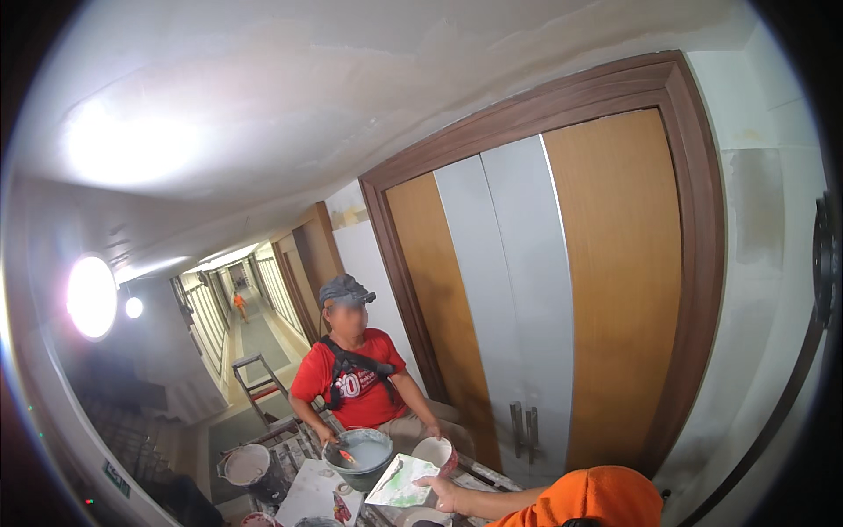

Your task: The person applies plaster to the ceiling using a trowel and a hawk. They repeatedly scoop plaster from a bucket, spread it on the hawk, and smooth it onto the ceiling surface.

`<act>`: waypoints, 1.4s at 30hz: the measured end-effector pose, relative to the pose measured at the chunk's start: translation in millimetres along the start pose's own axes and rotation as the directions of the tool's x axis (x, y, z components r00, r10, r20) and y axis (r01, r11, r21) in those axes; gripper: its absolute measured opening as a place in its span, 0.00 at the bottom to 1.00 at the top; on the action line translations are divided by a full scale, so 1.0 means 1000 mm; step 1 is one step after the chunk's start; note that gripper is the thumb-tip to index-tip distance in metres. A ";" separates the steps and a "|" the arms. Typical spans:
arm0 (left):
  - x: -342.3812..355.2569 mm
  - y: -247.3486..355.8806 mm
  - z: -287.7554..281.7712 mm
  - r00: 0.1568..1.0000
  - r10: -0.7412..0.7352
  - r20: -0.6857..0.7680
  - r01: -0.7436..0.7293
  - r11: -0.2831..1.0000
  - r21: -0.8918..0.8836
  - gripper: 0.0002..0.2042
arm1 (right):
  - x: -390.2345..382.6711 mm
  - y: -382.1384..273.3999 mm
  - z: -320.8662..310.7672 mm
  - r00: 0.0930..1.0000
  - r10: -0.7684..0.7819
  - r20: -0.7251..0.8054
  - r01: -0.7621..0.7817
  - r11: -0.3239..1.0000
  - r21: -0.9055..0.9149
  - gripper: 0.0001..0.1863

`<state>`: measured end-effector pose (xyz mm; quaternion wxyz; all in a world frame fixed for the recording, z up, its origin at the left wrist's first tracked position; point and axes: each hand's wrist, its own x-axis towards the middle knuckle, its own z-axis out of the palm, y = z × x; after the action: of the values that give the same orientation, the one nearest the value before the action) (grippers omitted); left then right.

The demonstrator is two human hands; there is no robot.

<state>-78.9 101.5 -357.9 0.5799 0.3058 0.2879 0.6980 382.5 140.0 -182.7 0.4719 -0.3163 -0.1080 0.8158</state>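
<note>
My right hand (446, 493) grips the near edge of a white square board (399, 485) smeared with green and grey. The orange-sleeved arm (588, 501) reaches in from the lower right. Just beyond the board, a person in a red shirt (373, 360) sits with one hand at a small white bucket (435, 451). The other hand of that person holds an orange-handled tool (349, 458) over a large bucket of grey mix (369, 450). Part of a pale bucket (421, 516) shows below the board. My left hand is out of view.
Left of the grey mix stand another pail (247, 464) and a stained white sheet (307, 492) on planks. A metal frame (255, 376) rises behind. Tall double doors (527, 290) fill the right, below a low patched ceiling (351, 97). A corridor (246, 334) runs back, with a person in orange (240, 303).
</note>
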 end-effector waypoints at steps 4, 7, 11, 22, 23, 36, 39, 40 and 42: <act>0.029 0.010 0.030 0.997 -0.004 0.082 0.002 1.000 0.019 0.19 | 0.035 0.008 -0.058 0.999 -0.014 0.033 0.012 0.999 0.053 0.18; 0.059 0.026 0.057 0.988 0.020 0.150 -0.025 0.999 0.035 0.19 | 0.025 0.009 -0.051 0.999 -0.030 -0.017 0.032 0.997 0.067 0.18; 0.083 0.043 0.093 0.976 0.042 0.216 -0.051 0.998 0.039 0.19 | 0.001 -0.006 -0.011 0.995 -0.096 -0.017 0.096 0.994 0.058 0.18; 0.058 0.085 0.126 0.979 0.114 0.170 -0.122 0.992 0.039 0.20 | -0.010 0.004 0.026 0.998 -0.048 -0.047 0.048 0.999 0.007 0.19; 0.052 0.083 0.131 0.980 0.118 0.157 -0.125 0.992 0.035 0.20 | -0.010 0.008 0.027 0.997 -0.039 -0.073 0.038 0.999 -0.003 0.20; -0.121 0.061 0.153 0.822 0.196 -0.535 -0.143 0.980 0.138 0.04 | -0.007 0.036 0.052 0.992 0.124 -0.032 -0.127 0.979 -0.160 0.26; -0.102 0.075 0.198 0.799 0.336 -0.498 -0.386 0.923 0.004 0.10 | -0.003 0.045 0.073 0.969 0.138 0.206 -0.099 0.977 -0.190 0.24; -0.102 0.083 0.215 0.779 0.376 -0.502 -0.430 0.903 0.010 0.11 | -0.007 0.053 0.089 0.960 0.156 0.232 -0.107 0.972 -0.212 0.24; -0.106 0.094 0.233 0.760 0.441 -0.478 -0.480 0.876 0.046 0.12 | -0.007 0.064 0.112 0.940 0.183 0.288 -0.117 0.966 -0.232 0.24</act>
<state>53.5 -7.4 -145.7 0.3136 0.1636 0.3089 0.8829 271.5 113.6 -123.1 0.3492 -0.2416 -0.2415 0.8726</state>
